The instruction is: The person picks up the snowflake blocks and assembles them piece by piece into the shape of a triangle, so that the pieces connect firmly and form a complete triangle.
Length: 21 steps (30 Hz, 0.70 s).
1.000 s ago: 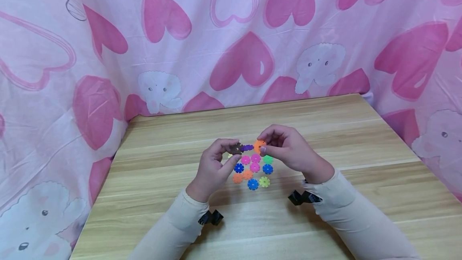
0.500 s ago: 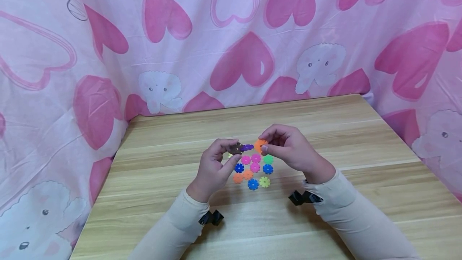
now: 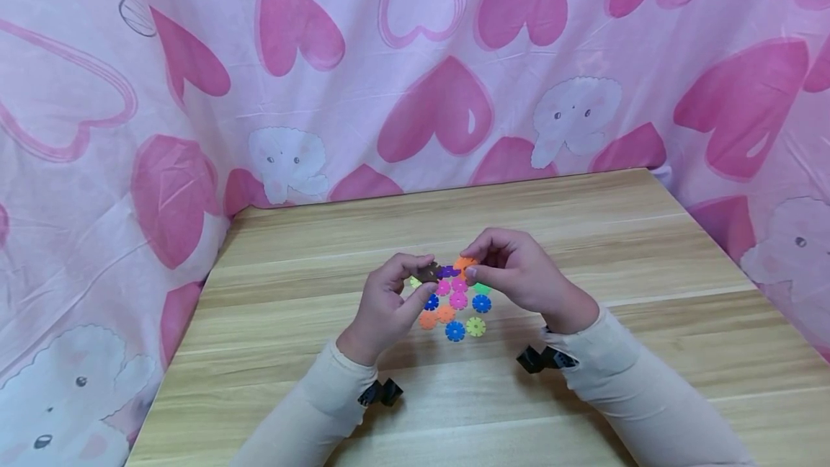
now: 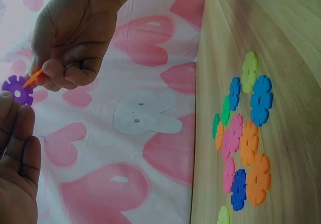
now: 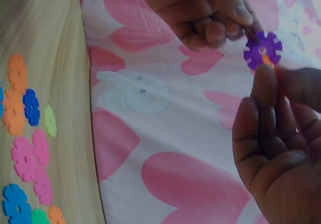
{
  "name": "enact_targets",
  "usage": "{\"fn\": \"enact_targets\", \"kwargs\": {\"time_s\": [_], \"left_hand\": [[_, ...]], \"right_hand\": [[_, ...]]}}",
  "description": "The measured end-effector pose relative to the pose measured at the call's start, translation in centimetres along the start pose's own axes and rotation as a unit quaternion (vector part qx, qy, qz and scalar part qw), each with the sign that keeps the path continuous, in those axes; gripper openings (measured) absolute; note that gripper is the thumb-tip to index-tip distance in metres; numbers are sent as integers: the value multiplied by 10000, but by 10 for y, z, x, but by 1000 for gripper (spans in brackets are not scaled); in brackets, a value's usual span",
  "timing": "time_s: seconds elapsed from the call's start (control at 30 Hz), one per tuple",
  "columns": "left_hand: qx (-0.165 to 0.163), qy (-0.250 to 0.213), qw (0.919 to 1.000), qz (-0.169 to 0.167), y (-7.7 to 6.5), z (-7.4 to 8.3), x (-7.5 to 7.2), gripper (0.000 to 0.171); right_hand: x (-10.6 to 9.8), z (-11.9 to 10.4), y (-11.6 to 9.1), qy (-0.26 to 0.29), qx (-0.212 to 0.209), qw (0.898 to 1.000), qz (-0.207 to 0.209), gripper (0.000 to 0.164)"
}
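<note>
Touching the purple disc [image 5: 272,47] now: orange disc [image 3: 463,264], earlier apart

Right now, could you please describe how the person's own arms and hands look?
The left hand and right hand are bare, without gloves. The left sleeve and right sleeve are long, plain and pale beige. Small, black, blocky devices sit near both cuffs.
</note>
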<state>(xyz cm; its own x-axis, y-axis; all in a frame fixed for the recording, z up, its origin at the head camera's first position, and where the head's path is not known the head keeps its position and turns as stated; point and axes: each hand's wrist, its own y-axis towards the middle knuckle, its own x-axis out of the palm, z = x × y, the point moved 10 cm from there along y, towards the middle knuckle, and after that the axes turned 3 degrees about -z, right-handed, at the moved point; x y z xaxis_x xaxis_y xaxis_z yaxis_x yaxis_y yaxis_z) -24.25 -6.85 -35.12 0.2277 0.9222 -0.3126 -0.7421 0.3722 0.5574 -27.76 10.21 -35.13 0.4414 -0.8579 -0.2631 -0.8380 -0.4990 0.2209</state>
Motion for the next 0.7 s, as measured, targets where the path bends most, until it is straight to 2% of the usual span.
{"fn": "enact_targets", "kwargs": {"time_s": [0.33,0.57,0.7], "left_hand": [[20,51,10000,11,1,-4,3,30],[-423,131,9986,-304,0,-12,14,29],[-548,-14,9981,-274,-1,-16,14,27]], "right_hand": [[7,1,3,15,-53,10000,-75,22],[20,6,4,-35,-5,9996,-280,25],[22,8,5,22,35,9994,-331,27]]}}
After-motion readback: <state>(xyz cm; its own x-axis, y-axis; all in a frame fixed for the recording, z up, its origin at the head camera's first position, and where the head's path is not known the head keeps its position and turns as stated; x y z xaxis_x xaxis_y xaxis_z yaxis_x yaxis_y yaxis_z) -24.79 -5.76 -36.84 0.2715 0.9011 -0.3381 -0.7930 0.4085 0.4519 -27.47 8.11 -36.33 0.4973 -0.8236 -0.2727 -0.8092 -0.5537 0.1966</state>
